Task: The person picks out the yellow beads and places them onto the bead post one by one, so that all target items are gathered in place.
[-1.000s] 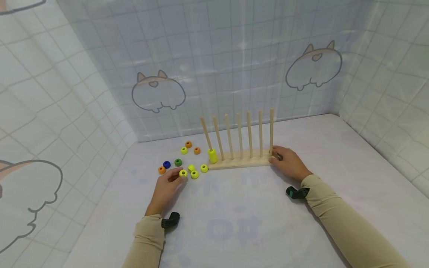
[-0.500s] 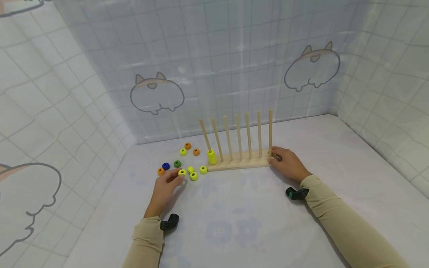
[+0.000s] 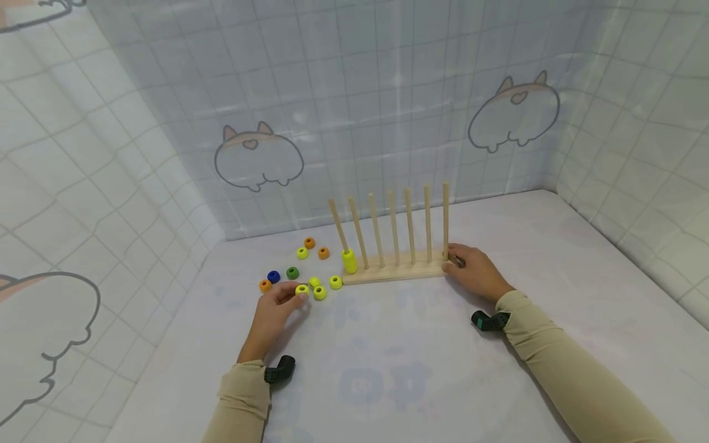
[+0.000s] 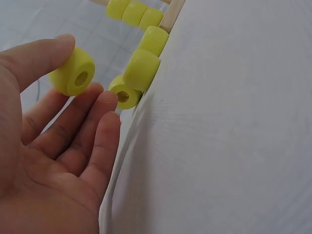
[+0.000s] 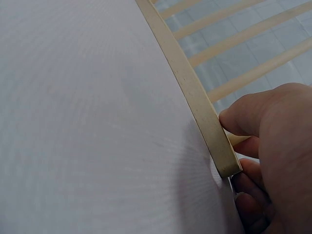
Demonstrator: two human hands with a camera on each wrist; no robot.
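Observation:
A yellow bead (image 4: 63, 78) with a hole through it is pinched between the thumb and forefinger of my left hand (image 3: 272, 309), the other fingers extended below it. Several yellow beads lie just beyond that hand, among them one yellow bead (image 3: 319, 293) close to its fingertips. To the right stands a wooden peg rack (image 3: 399, 271) with several upright pegs in a row. Its leftmost peg carries a stack of yellow beads (image 3: 349, 262); the other pegs are bare. My right hand (image 3: 475, 269) grips the rack's right end, thumb (image 5: 239, 114) against the base and fingers partly hidden behind it.
Left of the rack lie a green bead (image 3: 292, 272), a blue bead (image 3: 274, 277), several orange beads, including one orange bead (image 3: 266, 285) near the left hand, and a yellow bead (image 3: 302, 253) farther back. A pale cloth (image 3: 382, 344) covers the table, with tile-patterned sheeting (image 3: 354, 123) behind.
The head view has shifted slightly. My left hand keeps pinching the yellow bead at nearly the same spot, and my right hand stays on the rack's end.

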